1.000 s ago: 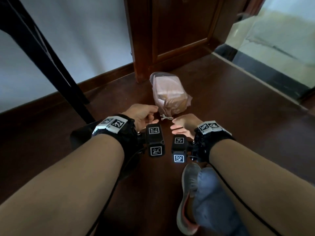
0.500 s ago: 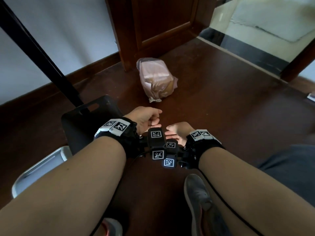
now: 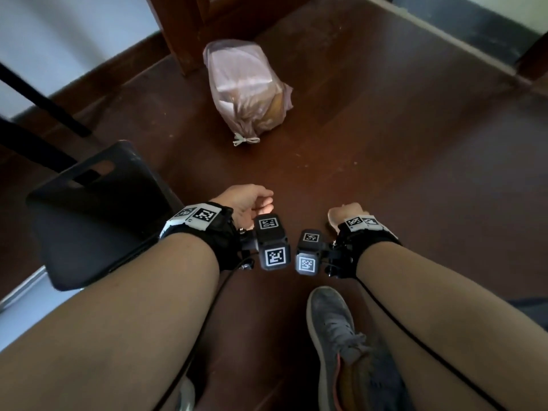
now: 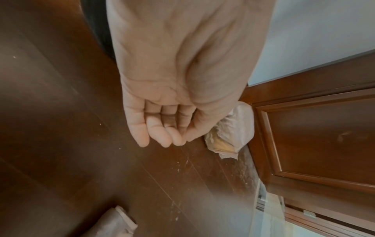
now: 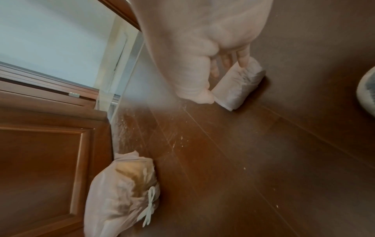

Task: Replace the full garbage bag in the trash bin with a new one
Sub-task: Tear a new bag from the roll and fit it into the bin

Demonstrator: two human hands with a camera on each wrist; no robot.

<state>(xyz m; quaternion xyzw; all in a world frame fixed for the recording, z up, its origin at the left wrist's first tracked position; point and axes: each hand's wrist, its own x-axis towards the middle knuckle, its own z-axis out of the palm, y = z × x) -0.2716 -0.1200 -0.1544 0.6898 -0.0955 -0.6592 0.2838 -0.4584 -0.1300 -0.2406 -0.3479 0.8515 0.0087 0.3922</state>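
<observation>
The full pink garbage bag, tied off with a white drawstring bow, lies on the dark wooden floor by the door frame; it shows too as the full bag and the full bag. The black trash bin stands at my left forearm. My left hand hangs over the floor; in the left wrist view the left hand has loosely curled fingers and holds nothing. My right hand reaches down with straight fingers at a white roll of new bags on the floor, its thumb beside the roll's end.
A brown wooden door and a skirting board lie behind the full bag. Black furniture legs cross the upper left. My grey shoe is on the floor below my right wrist. A glass panel edge runs along the upper right.
Both hands have drawn back from the tied bag towards me and moved apart. The right hand has dropped towards the roll of bags on the floor.
</observation>
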